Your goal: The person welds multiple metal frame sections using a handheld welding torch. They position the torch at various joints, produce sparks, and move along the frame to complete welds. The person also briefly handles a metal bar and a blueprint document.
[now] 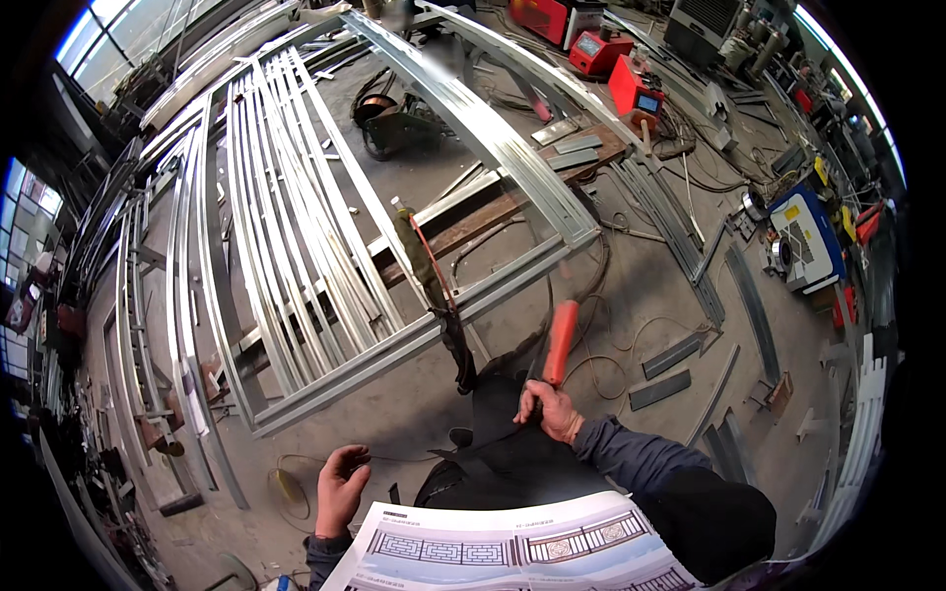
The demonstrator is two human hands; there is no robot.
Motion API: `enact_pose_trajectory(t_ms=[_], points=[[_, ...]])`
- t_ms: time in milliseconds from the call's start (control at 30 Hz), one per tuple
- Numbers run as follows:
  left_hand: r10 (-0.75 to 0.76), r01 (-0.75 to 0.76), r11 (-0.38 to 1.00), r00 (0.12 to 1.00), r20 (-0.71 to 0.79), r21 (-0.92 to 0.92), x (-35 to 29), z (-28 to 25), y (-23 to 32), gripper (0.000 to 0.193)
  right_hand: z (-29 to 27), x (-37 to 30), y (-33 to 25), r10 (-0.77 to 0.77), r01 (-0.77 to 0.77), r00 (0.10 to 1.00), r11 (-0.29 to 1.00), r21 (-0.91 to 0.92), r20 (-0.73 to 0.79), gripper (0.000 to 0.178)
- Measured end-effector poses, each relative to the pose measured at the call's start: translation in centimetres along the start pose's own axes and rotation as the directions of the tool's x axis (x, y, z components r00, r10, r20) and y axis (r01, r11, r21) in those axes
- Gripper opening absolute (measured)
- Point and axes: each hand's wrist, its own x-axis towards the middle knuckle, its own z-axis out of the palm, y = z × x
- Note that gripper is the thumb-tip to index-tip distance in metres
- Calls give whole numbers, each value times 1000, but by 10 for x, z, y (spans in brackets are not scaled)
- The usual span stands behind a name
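Observation:
My right hand (554,414) is closed around the dark end of a tool with an orange-red cylinder (560,345) pointing away from me. Its exact kind is not clear. At lower left my left hand (342,485) hangs with fingers slightly bent and thumb apart, holding nothing. A printed sheet with railing pictures (512,552) covers the lower edge, in front of my body. Ahead stands a large silver metal frame (424,325). Across its near rail lies a long torch-like tool in a camouflage sleeve (422,261), its dark cable dropping toward me.
Several long silver bars (296,227) lie inside the frame. Beyond it stands a dark green wheeled cart (409,131). Red machines (636,89) are at the far right, a blue-and-white machine (808,236) at right. Grey metal strips (660,391) and loose cables lie on the floor.

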Motion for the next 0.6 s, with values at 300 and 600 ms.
enact_pose_trajectory(t_ms=[300, 600], points=[[184, -192, 981, 940, 289, 1, -28, 40, -51, 68, 280, -37, -2, 271, -176, 742, 961, -212, 614, 34], [-160, 199, 960, 967, 201, -196, -76, -25, -74, 40, 319, 5, -2, 204, 590, 412, 683, -431, 888, 58]])
